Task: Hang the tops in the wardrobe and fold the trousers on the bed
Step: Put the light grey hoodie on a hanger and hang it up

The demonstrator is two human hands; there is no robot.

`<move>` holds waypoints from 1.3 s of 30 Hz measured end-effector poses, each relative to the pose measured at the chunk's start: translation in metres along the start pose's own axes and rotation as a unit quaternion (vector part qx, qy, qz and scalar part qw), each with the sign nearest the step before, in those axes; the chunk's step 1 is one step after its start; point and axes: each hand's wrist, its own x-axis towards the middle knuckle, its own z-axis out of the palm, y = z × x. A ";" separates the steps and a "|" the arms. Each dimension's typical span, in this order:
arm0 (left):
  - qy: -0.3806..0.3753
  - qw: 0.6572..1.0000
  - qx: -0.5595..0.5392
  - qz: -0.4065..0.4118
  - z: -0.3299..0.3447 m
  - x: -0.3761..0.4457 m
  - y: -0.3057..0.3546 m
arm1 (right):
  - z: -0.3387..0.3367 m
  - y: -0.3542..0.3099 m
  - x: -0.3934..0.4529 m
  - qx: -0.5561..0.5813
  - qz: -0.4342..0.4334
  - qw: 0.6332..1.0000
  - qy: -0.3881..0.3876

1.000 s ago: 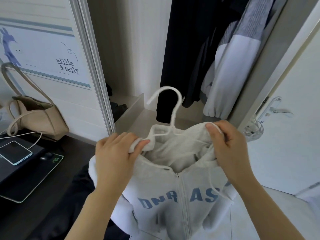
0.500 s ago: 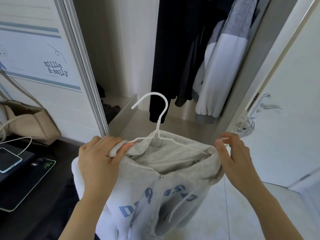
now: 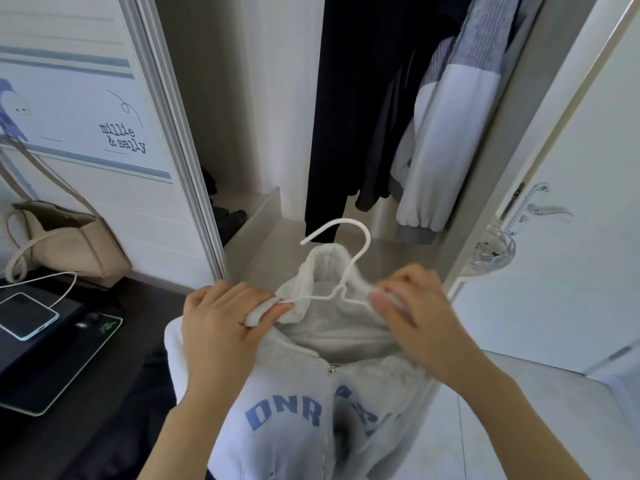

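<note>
Grey fleece zip hoodie (image 3: 304, 403) with blue block lettering, which we hold up in front of an open wardrobe (image 3: 263, 98), its body hanging down below our wrists. A white wire hanger (image 3: 341, 268) sits inside its neck opening, hook standing up above the collar and curling to the left.

Our left hand (image 3: 221, 327) grips the left shoulder of the hoodie, fingers curled over the fabric and thumb pinching it against the hanger's left arm. Our right hand (image 3: 415, 317) pinches the right side of the collar over the hanger's right arm; it is blurred, so we cannot make out the finer finger positions.

Inside the wardrobe we note a long black garment (image 3: 349, 116) hanging at the middle and a grey-and-white jacket (image 3: 446, 133) hanging just beside it on the right. A white sliding door (image 3: 79, 109) printed with "millie & sally" stands to the left. A white room door with a metal lever handle (image 3: 550, 213) stands to the right.

On the dark table (image 3: 45, 441) at the lower left we list a beige handbag (image 3: 69, 240), a phone (image 3: 26, 315) with a white cable (image 3: 52, 278) attached, and a black mouse mat (image 3: 69, 365).
</note>
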 end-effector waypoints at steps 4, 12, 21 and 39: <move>-0.008 0.999 -0.045 -0.027 -0.010 0.001 -0.014 | -0.001 0.014 -0.016 0.124 0.088 0.977 -0.150; -0.032 0.988 -0.133 -0.069 -0.015 0.027 -0.018 | -0.022 -0.002 -0.024 0.157 0.081 0.984 0.009; -0.095 0.957 -0.187 -0.200 0.002 0.114 -0.042 | -0.073 -0.061 0.050 0.256 0.199 0.944 0.067; -0.173 0.905 -0.380 -0.086 -0.063 0.215 0.000 | -0.118 -0.265 0.264 0.399 0.170 0.885 0.171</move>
